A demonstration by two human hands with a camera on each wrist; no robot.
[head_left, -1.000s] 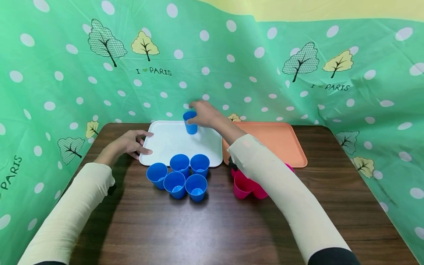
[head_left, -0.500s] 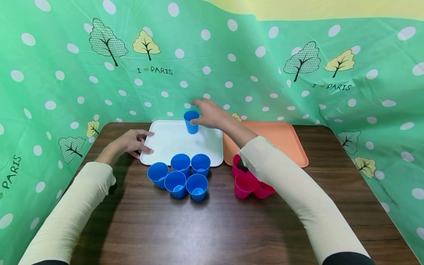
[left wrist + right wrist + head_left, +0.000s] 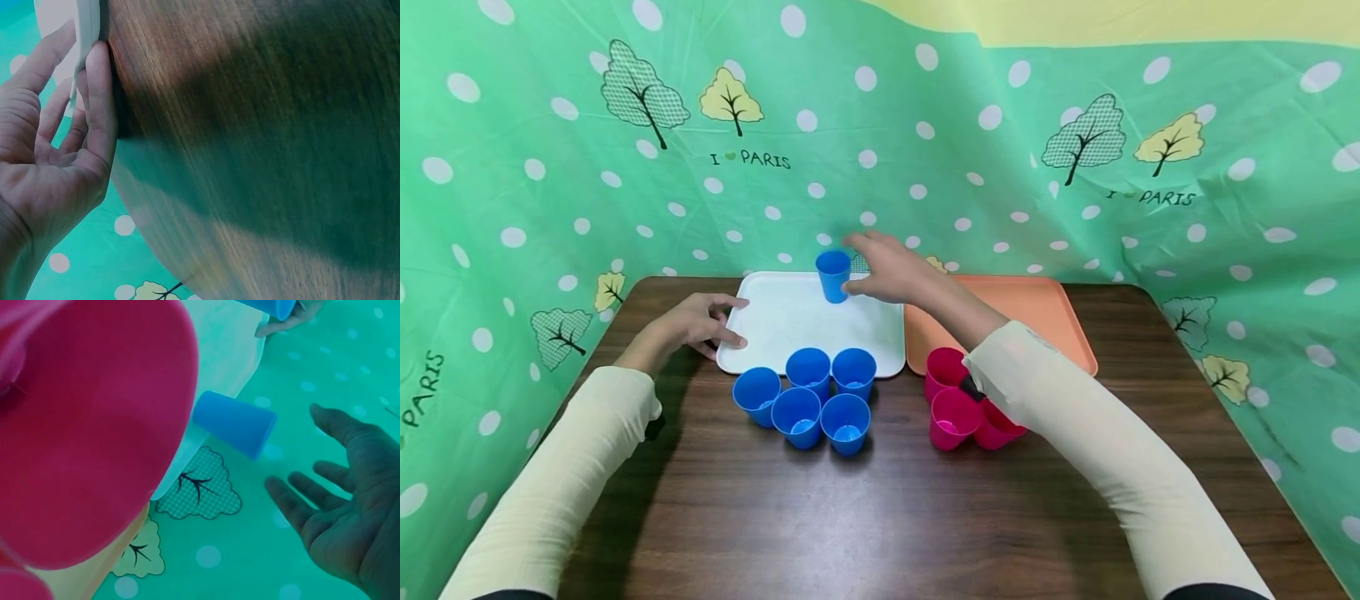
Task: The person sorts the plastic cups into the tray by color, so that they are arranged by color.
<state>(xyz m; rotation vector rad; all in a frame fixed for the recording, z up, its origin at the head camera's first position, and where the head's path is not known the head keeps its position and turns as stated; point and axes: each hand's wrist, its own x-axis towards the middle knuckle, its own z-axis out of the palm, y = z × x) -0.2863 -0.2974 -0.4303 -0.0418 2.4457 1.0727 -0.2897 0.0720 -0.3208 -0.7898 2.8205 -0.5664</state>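
A single blue cup (image 3: pixel 833 277) stands upright on a white tray (image 3: pixel 790 321), near its back edge; it is the one cup on that tray. The right hand (image 3: pixel 891 268) is just beside the cup, fingers spread and grip released; the right wrist view shows a gap between them. The left hand (image 3: pixel 696 323) grasps the tray's left rim, thumb and fingers about the edge. In front of the tray, five blue cups (image 3: pixel 796 418) stand close together on the dark wooden counter (image 3: pixel 737 525), mouths up, their bottoms visible. To the right are pink cups (image 3: pixel 953 418), mouths up, three visible and partly hidden by the cream right sleeve (image 3: pixel 1067 417). Behind them lies an orange tray (image 3: pixel 1033 321), its visible floor bare. A green dotted cloth (image 3: pixel 925 167) with printed trees hangs behind.
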